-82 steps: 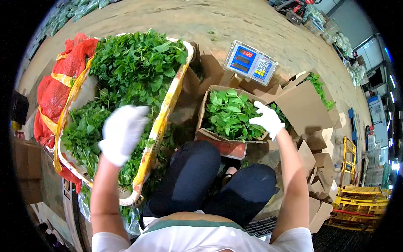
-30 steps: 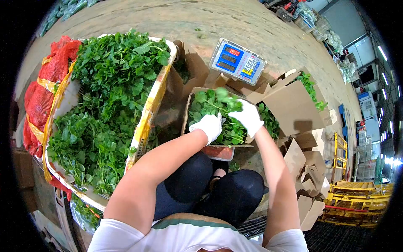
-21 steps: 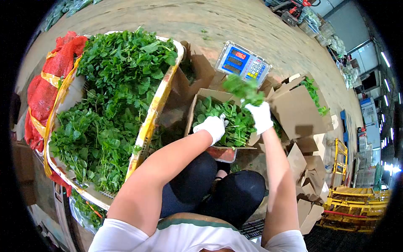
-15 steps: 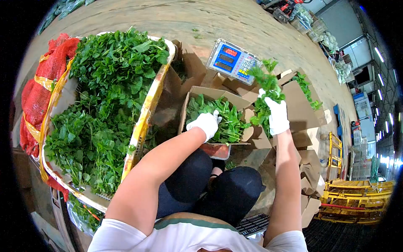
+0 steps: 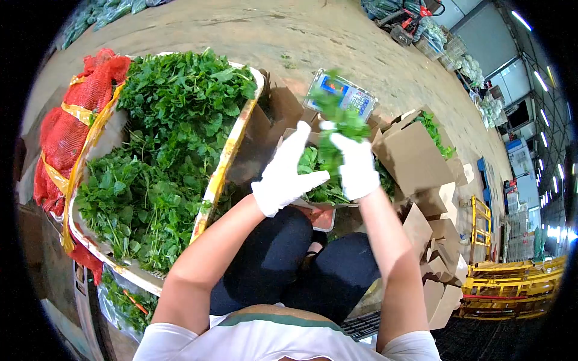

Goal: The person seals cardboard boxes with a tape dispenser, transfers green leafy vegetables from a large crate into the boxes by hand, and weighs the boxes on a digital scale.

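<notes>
My right hand (image 5: 359,169), in a white glove, grips a bunch of leafy greens (image 5: 340,123), blurred by motion, above the cardboard box. Just to its left, my left hand (image 5: 289,174), also gloved, is spread with thumb and fingers apart and holds nothing. Beneath both hands the cardboard box (image 5: 288,133) contains more greens (image 5: 322,192); my hands hide much of it. Behind the bunch stands a digital scale (image 5: 361,103), its display partly covered by leaves.
A large white crate (image 5: 226,165) heaped with greens is at the left, beside a red mesh sack (image 5: 63,132). Open cardboard boxes (image 5: 415,157) stand at the right, one with greens. Yellow metal frames (image 5: 512,289) and a red pallet jack (image 5: 406,27) are farther off.
My left hand has lifted off the greens in the box and opened. My right hand has moved left with the bunch, which now overlaps the scale. The view has shifted slightly.
</notes>
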Demonstrator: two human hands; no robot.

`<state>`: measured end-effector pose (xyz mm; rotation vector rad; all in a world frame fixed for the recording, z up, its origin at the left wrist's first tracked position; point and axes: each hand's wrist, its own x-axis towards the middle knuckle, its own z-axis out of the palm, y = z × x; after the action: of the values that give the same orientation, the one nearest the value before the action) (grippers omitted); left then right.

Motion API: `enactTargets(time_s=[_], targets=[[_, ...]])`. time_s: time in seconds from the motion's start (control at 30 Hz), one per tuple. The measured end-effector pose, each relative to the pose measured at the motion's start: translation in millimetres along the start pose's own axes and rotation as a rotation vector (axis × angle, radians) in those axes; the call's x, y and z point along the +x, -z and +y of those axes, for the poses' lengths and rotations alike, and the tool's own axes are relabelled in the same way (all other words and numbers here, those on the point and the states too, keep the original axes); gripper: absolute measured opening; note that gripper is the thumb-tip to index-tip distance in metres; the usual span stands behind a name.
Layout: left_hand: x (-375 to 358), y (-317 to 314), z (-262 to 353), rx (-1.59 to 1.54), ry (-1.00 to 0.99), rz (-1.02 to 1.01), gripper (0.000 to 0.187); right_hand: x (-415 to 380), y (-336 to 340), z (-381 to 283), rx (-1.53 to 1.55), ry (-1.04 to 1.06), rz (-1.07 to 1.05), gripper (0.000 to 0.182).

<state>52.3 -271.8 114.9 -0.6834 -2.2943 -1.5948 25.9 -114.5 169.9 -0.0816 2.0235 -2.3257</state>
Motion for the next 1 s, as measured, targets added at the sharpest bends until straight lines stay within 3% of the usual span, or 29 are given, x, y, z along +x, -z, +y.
enactTargets(time_s=[0.13,0.2,0.23,0.27,0.3,0.33,0.37,0.4,0.47,0.53,0.6,0.7,0.83,0.9,0.93,1.0], targets=[[-11.9,44.7,28.0,-0.27,0.129,0.217,0.103,0.3,-94.9,25.7,0.435,-0.201,-0.201,0.03],[-23.4,73.4,15.4,-0.158,0.075,0.276,0.104,-10.5,-125.9,13.1,0.674,-0.339,-0.32,0.032],[-34.5,88.0,16.0,-0.129,0.147,0.288,0.1,-11.5,-139.8,23.6,0.724,-0.338,-0.356,0.03],[-41.0,100.2,14.8,-0.11,0.13,0.36,0.086,-16.2,-150.1,24.7,0.707,-0.335,-0.463,0.026],[-49.0,115.6,15.5,-0.098,0.233,0.351,0.078,-20.9,-160.2,25.8,0.686,-0.328,-0.571,0.023],[-56.7,131.5,17.5,-0.088,0.337,0.343,0.07,-29.7,-177.9,30.2,0.617,-0.222,-0.523,0.021],[-65.7,143.3,12.5,0.207,0.377,0.388,0.057,-28.4,-187.2,42.1,0.566,-0.251,-0.603,0.021],[-74.7,155.6,4.7,0.218,0.43,0.378,0.053,-37.1,-191.3,24.2,0.43,-0.356,-0.678,0.033],[-101.6,178.9,1.7,0.328,0.254,0.375,0.056,-52.4,-206.9,20.2,0.229,-0.418,-0.602,0.044],[-120.0,201.4,-4.0,0.542,0.297,0.442,0.054,-51.2,-210.6,20.5,0.214,-0.194,-0.791,0.054],[-142.1,231.3,-1.2,0.676,0.369,0.469,0.055,-45.2,-198.6,20.4,0.061,-0.226,-0.727,0.066],[-175.8,279.5,-6.0,1.031,0.326,0.561,0.055,-34.2,-163.3,13.8,-0.007,-0.324,-0.618,0.055],[-210.2,320.4,-23.3,1.191,0.454,0.453,0.056,-22.9,-109.6,9.2,-0.037,-0.405,-0.438,0.042],[-219.2,315.2,-36.4,1.309,0.865,0.103,0.058,-15.2,-79.5,11.2,-0.037,-0.381,-0.401,0.039],[-222.6,307.4,-44.9,1.195,1.016,-0.043,0.063,-14.8,-65.8,10.0,0.001,-0.375,-0.388,0.037],[-228.1,291.1,-55.8,1.118,0.995,-0.067,0.065,-11.2,-40.8,9.6,-0.045,-0.412,-0.295,0.037]])
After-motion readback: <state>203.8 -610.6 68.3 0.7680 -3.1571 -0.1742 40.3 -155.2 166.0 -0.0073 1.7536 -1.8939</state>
